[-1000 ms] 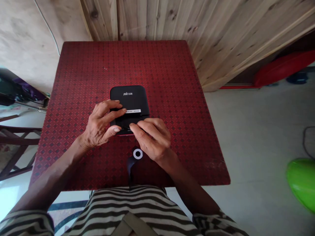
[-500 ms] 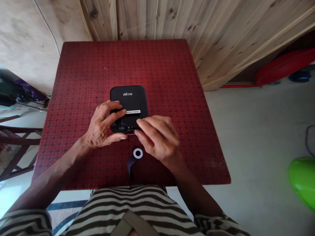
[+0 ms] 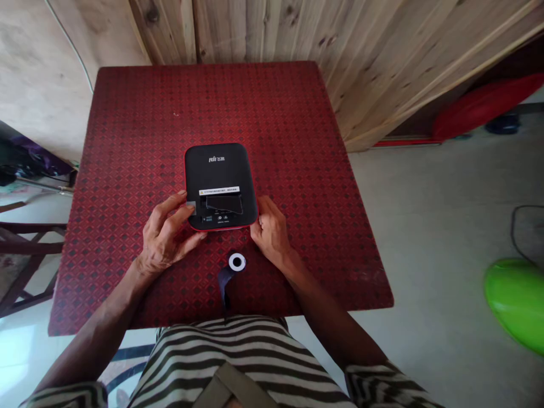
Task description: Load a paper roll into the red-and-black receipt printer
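A flat black device with rounded corners and a red rim (image 3: 221, 170) rests on or just above the red table, its white lettering upside down to me. Across its lower part lies a dark strip (image 3: 224, 204), below a white label (image 3: 220, 191). My left hand (image 3: 168, 229) grips the lower left corner, thumb at the front edge and fingers on the side, one by a small greyish patch (image 3: 191, 208). With fingers curled, my right hand (image 3: 271, 229) holds the lower right edge; its fingertips are partly hidden. Nearer me sits a roll of dark tape (image 3: 237, 262) with a white core and a loose tail.
The patterned red table (image 3: 318, 249) stands against a wooden plank wall (image 3: 255, 31). Left of it is a dark wooden chair (image 3: 29, 247). A bright green object (image 3: 514, 303) stands on the floor at the right.
My right hand has left the dark strip and moved down to the device's right edge. My left hand has drawn back from the top face to the left corner.
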The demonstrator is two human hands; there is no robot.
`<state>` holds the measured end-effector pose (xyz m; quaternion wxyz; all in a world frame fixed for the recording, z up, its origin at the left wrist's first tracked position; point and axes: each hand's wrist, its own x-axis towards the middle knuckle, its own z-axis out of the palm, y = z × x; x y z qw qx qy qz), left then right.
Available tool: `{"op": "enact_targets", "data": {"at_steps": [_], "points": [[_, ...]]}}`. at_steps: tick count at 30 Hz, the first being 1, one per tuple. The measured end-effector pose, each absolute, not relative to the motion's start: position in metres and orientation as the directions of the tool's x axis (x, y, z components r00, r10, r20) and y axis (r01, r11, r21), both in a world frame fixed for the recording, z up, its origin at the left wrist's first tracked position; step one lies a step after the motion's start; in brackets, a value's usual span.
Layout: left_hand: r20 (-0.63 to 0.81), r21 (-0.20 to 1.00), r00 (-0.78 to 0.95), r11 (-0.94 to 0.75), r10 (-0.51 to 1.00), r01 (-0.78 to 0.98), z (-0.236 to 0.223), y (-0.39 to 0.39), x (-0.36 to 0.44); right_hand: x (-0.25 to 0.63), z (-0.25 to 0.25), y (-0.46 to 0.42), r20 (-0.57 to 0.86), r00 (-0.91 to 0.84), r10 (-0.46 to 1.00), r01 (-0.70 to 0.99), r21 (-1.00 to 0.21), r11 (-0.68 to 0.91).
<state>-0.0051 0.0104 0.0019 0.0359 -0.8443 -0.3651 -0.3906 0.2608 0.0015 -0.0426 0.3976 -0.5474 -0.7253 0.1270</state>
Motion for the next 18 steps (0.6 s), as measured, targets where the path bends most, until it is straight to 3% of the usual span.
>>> {"op": "enact_targets", "data": {"at_steps": [8, 14, 18], "points": [[0.699, 0.241, 0.429, -0.753, 0.572, 0.612, 0.007, 0.013, -0.004, 0.262, -0.046, 0.003, 0.389, -0.094, 0.916, 0.716, -0.614, 0.334], [0.667, 0.325, 0.397, -0.726, 0.631, 0.607, 0.014, 0.011, -0.002, 0.262, -0.045, 0.003, 0.378, -0.098, 0.921, 0.706, -0.625, 0.331], [0.663, 0.296, 0.41, -0.722, 0.627, 0.625, 0.018, 0.012, -0.001, 0.262, -0.043, 0.003, 0.369, -0.096, 0.924, 0.702, -0.633, 0.326]]}}
